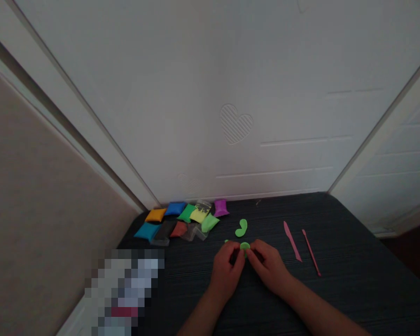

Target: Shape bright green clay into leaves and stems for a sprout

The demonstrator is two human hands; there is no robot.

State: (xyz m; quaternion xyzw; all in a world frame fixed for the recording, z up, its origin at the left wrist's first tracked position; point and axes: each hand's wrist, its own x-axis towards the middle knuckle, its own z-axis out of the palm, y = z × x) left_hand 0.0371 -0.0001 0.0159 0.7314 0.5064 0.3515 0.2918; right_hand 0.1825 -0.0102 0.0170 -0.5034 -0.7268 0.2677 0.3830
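Observation:
Between the fingertips of both hands is a small, rounded piece of light green modelling clay (245, 246). My left hand (227, 266) pinches it from the left, and my right hand (268, 263) from the right, thumbs on the near side. Just beyond them on the dark table lies a curved light green clay piece (242, 228). A bit of the same green peeks out behind my left fingers; its shape is mostly hidden. To the right of my hands rest a pink modelling knife (292, 241) and a thin pink modelling stick (311, 253).
Several coloured clay packets sit at the table's back left, among them an orange one (156, 215), a teal one (147, 231) and a purple one (221, 207). A white panel (196, 116) with heart reliefs rises behind the dark table (353, 280). A blurred patch covers the lower left.

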